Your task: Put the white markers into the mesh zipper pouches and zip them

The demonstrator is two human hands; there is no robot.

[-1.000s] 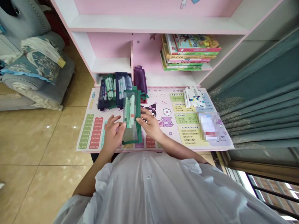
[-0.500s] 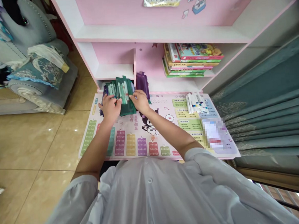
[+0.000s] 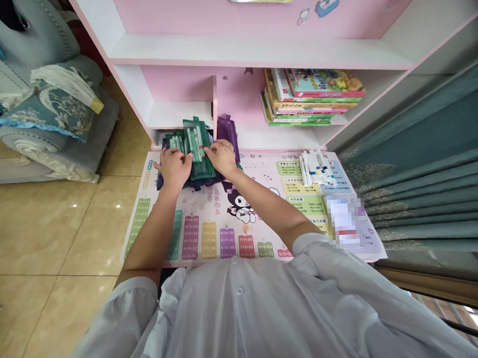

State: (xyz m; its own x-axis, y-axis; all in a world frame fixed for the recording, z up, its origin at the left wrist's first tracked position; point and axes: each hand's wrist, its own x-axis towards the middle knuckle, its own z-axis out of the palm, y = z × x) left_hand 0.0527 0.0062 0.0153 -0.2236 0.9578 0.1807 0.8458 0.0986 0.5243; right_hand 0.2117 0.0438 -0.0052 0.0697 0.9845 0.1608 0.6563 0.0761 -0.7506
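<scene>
Treat green pouch [image 3: 197,148], left of purple pouch [image 3: 227,129], as likely light, limp, best edge-held, with left hand [image 3: 176,169] and right hand [image 3: 222,158] curled there, cannot tell whether gripping.

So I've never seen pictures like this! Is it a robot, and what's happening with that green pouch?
No robot here: the grip is just a person's bare left hand and right hand. The view comes from a camera worn on their head, looking down, so you also see their grey shirt.

Between the hands is a see-through green pouch with pens inside, lying on other pouches. Both hands touch its sides, but I can't tell how tightly they hold it.

A printed mat covers the desk. On its right side lie loose white pens and a blurred-out thing. Books are stacked on the shelf behind.
</scene>
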